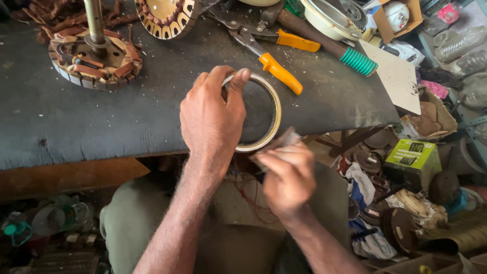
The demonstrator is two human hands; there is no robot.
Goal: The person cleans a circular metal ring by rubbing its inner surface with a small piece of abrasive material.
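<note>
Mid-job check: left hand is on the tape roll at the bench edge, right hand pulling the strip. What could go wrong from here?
1. The tape roll overhangs the dark bench edge; if the left hand loosens, it may drop into the clutter below.
2. The right hand is blurred, so the strip may tear unevenly or stick to itself.
3. The orange-handled pliers lie close beyond the roll and could get knocked.

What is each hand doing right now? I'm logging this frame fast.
Left hand: closed on the roll of tape, pinning it to the bench.
Right hand: closed, pinching what looks like the tape's loose end; blurred.
</note>
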